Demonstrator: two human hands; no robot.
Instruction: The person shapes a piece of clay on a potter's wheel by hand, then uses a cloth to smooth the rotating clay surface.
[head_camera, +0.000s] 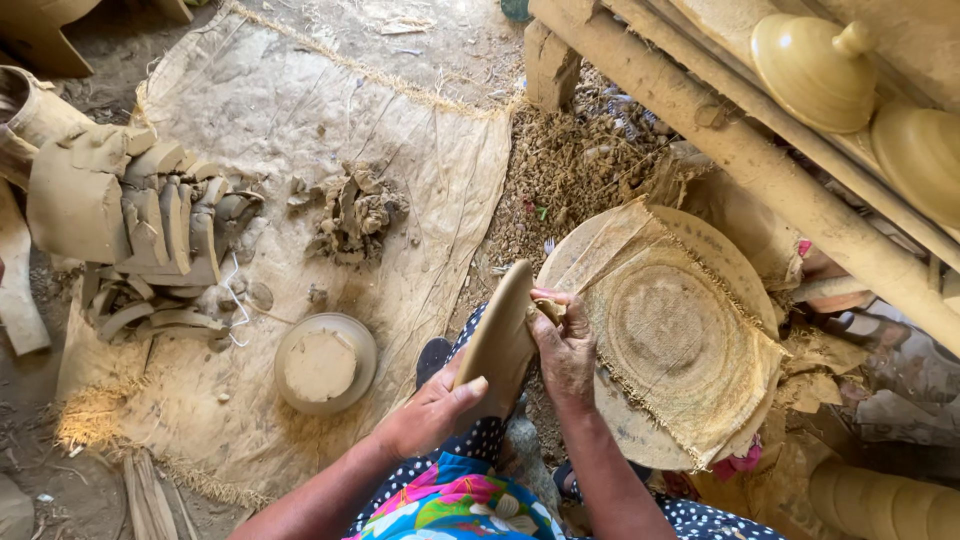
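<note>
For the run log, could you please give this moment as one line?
left hand: holds flat tan clay disc from below | right hand: on disc's upper edge | beside: round burlap-covered wheel | sacking: clay scraps

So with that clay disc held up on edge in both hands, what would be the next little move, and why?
Probably turn the clay disc a little in the left hand, so the right hand can work further along the rim. The disc stands on edge, the left hand supports it from below, and the right fingers pinch only one spot of its upper edge.
</note>
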